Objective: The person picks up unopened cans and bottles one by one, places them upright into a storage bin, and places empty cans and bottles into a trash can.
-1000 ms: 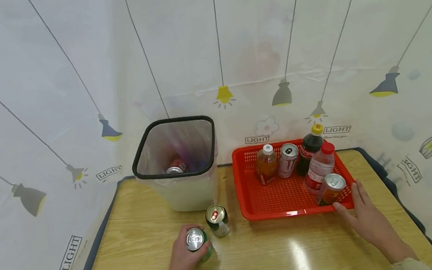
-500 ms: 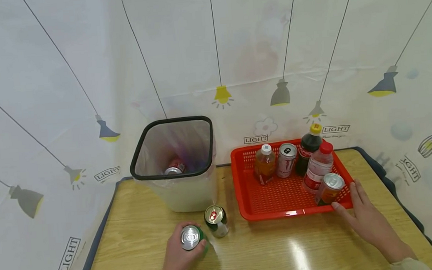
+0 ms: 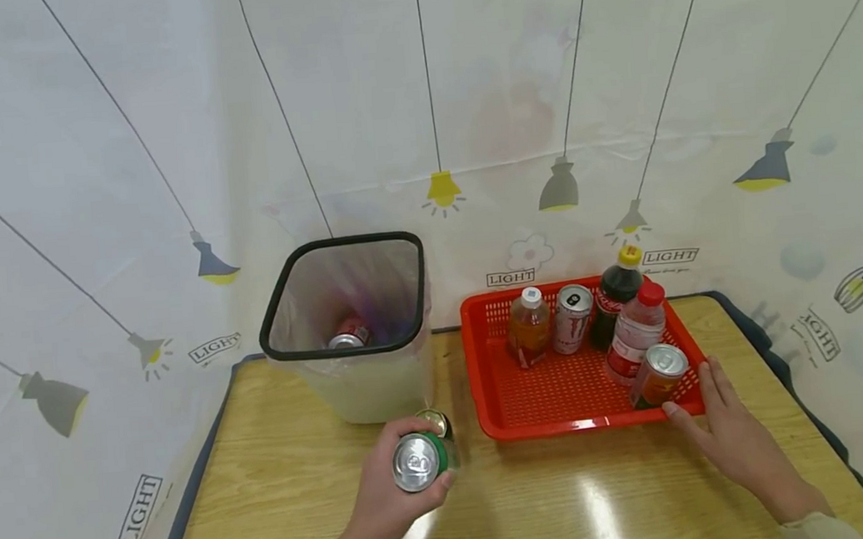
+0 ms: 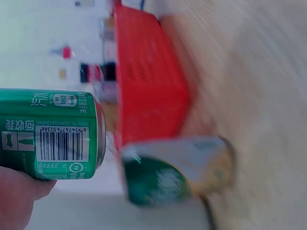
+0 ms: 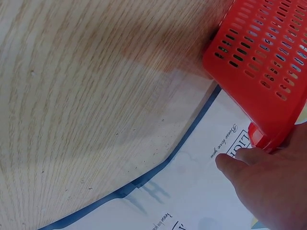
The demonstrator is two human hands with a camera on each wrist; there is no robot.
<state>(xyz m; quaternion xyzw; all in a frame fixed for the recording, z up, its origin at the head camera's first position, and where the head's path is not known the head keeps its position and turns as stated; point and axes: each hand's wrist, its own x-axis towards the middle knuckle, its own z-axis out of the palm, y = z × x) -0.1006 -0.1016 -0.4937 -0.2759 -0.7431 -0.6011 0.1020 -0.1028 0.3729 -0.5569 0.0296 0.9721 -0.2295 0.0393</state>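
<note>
My left hand [image 3: 380, 494] grips a green soda can [image 3: 417, 463] by its side, silver top facing up. In the left wrist view the can's barcode [image 4: 62, 143] shows, and it is held off the wooden table. Just behind it stands a dark green and gold can [image 4: 177, 171], mostly hidden by the held can in the head view. My right hand [image 3: 744, 444] rests against the front right corner of a red plastic basket [image 3: 534, 396], fingers extended along the side and thumb at the front rim. Its fingers [image 5: 235, 165] touch the rim in the right wrist view.
In the basket stand a bottle of amber drink [image 3: 530, 325], a pink-and-white can [image 3: 573, 318], a cola bottle [image 3: 617, 290], a red-capped bottle [image 3: 637, 330] and an orange can [image 3: 659, 377]. A bin [image 3: 387, 381] with a black rim holds a red can [image 3: 353, 329].
My left hand has lifted the green can off the table and moved right, now overlapping the dark green and gold can. The right hand stays at the basket corner.
</note>
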